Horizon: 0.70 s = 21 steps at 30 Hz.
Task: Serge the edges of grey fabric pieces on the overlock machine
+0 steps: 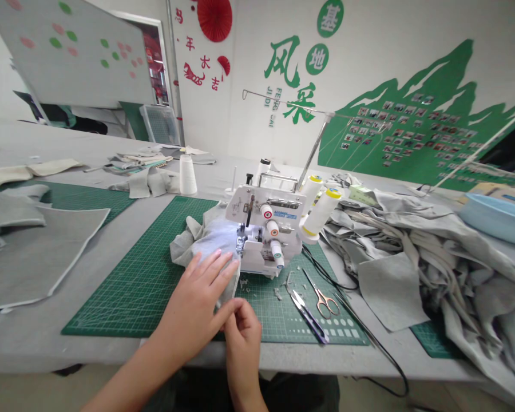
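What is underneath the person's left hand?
The left hand rests on grey fabric reaching the sewing machine; a green cutting mat shows around the fabric. What lies directly under the palm is covered.

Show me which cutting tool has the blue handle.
The snips, lying nearer the right hand; the scissors beside them have copper-coloured ring handles instead.

A grey bench (34,349) is carrying everything. A green mat (141,280) is lying across its middle, another mat (90,197) to the left, partly under grey cloth (60,257). A white cone (187,176) is standing upright behind the middle mat, beside scraps (142,174). A cloth heap (446,246) is sprawling rightward, a blue basin (495,220) sitting beside it.
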### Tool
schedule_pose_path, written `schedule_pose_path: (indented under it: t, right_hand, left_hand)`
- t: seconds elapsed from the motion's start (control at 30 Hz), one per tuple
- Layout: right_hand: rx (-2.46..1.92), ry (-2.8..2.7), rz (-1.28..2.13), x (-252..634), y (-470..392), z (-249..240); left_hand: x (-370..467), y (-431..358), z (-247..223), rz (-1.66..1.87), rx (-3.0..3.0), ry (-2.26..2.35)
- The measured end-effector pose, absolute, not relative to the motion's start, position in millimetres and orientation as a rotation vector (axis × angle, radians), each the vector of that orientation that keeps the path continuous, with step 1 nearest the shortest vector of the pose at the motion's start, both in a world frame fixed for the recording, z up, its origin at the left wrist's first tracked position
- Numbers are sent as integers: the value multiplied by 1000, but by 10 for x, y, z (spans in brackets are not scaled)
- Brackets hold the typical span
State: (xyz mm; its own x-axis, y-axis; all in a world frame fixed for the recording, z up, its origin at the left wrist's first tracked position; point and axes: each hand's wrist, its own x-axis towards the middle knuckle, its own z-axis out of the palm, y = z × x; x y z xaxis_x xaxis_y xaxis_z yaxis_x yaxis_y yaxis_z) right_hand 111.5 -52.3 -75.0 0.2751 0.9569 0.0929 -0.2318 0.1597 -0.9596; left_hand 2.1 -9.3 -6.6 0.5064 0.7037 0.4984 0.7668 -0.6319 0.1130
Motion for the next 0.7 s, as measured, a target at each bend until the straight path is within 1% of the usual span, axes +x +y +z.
schedule_pose_path:
  t: [0.23,0.4,0.7]
  right_hand:
    - [-1027,-867,1029,1119,-484,-737]
    - [-1015,-874,1006,1139,-472,-744]
    - [-934,-761,1150,1139,-432,-712]
  left_hand:
    - [7,-42,-41,-759,-2639,-1251]
    - [-85,-167,-50,-807,-2663,-1195]
    - [-198,-312,-70,-784,-2682,-1091]
